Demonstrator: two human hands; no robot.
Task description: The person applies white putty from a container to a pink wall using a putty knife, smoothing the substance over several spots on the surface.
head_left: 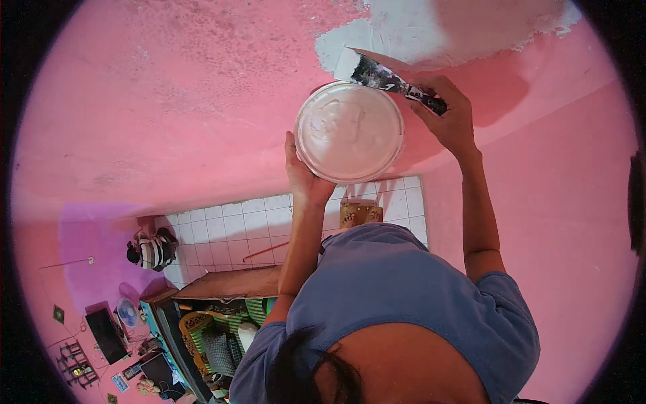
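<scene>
My left hand [306, 172] holds a round tub [348, 132] of pale, smooth paste from its left side and below. My right hand [447, 111] grips the handle of a putty knife [380, 77] with a paint-smeared dark body and white paste on its wide blade. The blade is just above the tub's top rim, beside an irregular white patch [457, 30] on the pink, mottled wall [168, 101]. Whether blade and wall touch, I cannot tell.
My feet stand on a small stool [361, 210] above white floor tiles [229, 222]. A red stick [266, 251] lies there. A striped bundle [155, 249], wooden furniture [225, 279] with green striped cushions, a fan [128, 312] and a black screen [106, 334] are at lower left.
</scene>
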